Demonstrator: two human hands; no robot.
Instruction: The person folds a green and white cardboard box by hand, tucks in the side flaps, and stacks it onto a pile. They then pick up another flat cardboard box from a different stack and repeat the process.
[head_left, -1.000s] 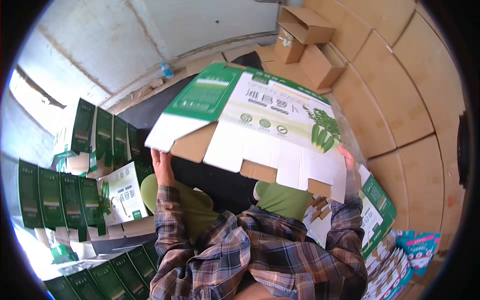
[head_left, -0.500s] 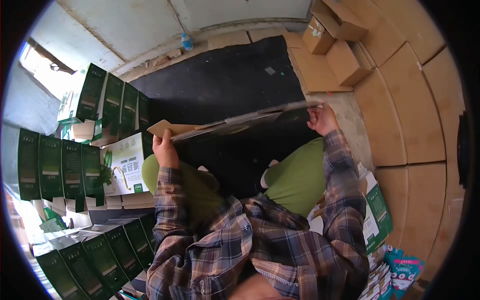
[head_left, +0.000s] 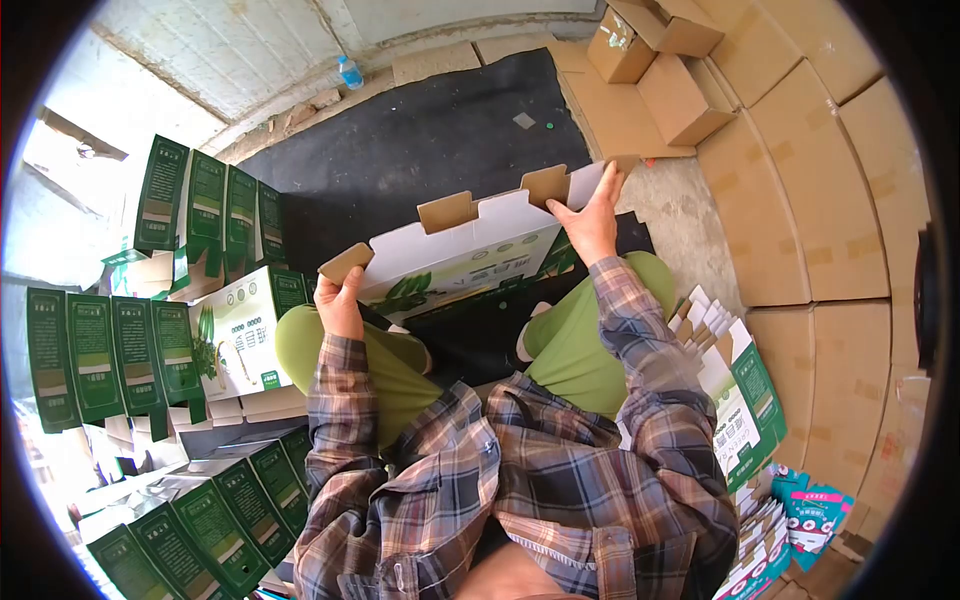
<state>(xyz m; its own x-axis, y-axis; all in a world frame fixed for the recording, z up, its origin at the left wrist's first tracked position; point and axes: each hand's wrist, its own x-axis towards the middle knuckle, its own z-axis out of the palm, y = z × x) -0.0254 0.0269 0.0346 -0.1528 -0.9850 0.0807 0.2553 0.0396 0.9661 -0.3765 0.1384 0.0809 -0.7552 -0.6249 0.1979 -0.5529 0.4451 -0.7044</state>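
A partly folded green and white carton (head_left: 470,255) hangs between my hands above my knees, its printed side facing me and its brown flaps along the top edge. My left hand (head_left: 340,300) pinches the flap at its left end. At the right end, my right hand (head_left: 592,215) grips the top corner, thumb on the near side and fingers up at the edge. The carton's lower edge lies over the black mat (head_left: 400,150).
Rows of green boxes (head_left: 95,355) stand at left, with more (head_left: 215,520) at lower left. Brown cartons (head_left: 750,210) are stacked at right. Open cardboard boxes (head_left: 685,100) lie at upper right. Flat green-white cartons (head_left: 745,400) and teal packages (head_left: 815,515) sit at lower right. A blue bottle (head_left: 350,72) stands by the wall.
The carton has turned from nearly edge-on to show its printed side and raised flaps. My right hand has moved left and up, and my left hand slightly right and down.
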